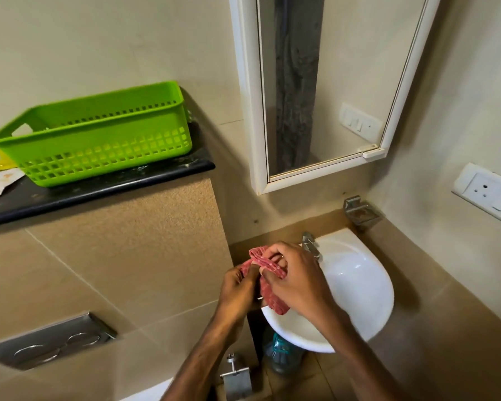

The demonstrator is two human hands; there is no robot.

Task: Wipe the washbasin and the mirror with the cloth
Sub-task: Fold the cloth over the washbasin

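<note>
The left hand [237, 287] and right hand [295, 282] both pinch the red cloth [272, 296], bunched up over the basin's [359, 285] left edge. It looks soft, light and floppy, so grab it in a wad.

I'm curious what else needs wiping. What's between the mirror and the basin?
Head view: bare wall, a holder fixed on it, and the tap at the back edge of the basin, under the mirror.
</note>
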